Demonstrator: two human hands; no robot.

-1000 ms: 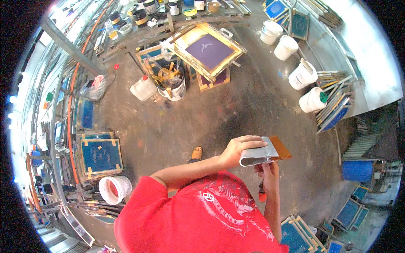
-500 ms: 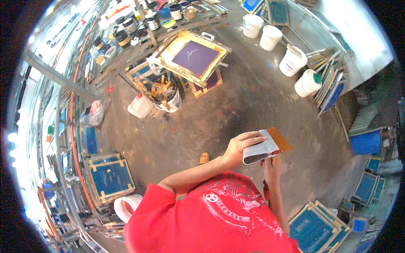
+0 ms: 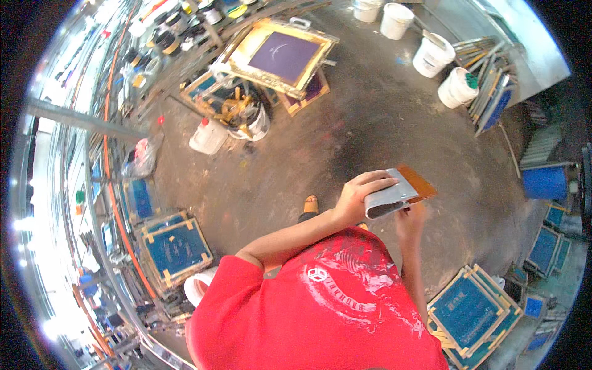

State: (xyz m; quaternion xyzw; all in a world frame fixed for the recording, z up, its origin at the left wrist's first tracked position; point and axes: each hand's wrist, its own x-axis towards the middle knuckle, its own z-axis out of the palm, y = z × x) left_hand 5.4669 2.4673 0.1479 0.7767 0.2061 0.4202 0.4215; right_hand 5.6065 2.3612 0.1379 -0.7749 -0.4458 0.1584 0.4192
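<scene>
A squeegee (image 3: 387, 198) with a grey metal holder and an amber blade is held out ahead of my red shirt. My left hand (image 3: 357, 196) is closed round the metal holder, fingers over its top and the hollow end facing me. Just below the amber blade, my right hand (image 3: 412, 223) is raised close to the squeegee's underside. Its fingers are partly hidden by the blade and smeared, so I cannot make out whether they hold anything.
Ahead, a purple-meshed screen frame (image 3: 285, 57) lies above a bucket of tools (image 3: 254, 126) and a white jug (image 3: 208, 137). White buckets (image 3: 434, 55) line the right. Blue screens lie at left (image 3: 176, 248) and lower right (image 3: 468, 311). A bench with pots runs along the far left.
My view has shifted, so the floor things sit higher in front and I appear further along. Both hands and the squeegee have moved slightly up and right; the left hand's grip stays the same.
</scene>
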